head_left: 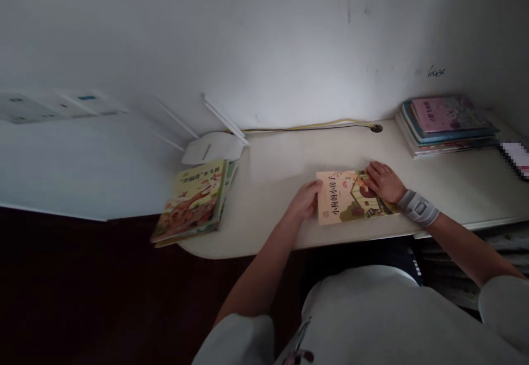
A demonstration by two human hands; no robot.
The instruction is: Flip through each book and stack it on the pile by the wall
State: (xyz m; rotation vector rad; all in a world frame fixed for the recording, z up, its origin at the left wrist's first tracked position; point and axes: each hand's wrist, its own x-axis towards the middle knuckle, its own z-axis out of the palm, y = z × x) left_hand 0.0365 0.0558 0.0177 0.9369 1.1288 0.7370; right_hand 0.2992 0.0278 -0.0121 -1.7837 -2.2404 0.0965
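This looks like a room in a home, a child's study corner: a cream desk with a rounded corner stands against a scuffed white wall, with children's picture books stacked at its right end above a dark floor.

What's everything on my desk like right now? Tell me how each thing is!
Picture book: closed, lying flat on the desk.
Left hand: touching the book's left edge.
Right hand: resting on the book's cover.
Wrist brace: strapped around the right wrist.
Stack of books: closed, piled flat.
Pile of picture books: closed, slightly askew at the desk's end.
Cables: lying along the desk's back, going into a hole.
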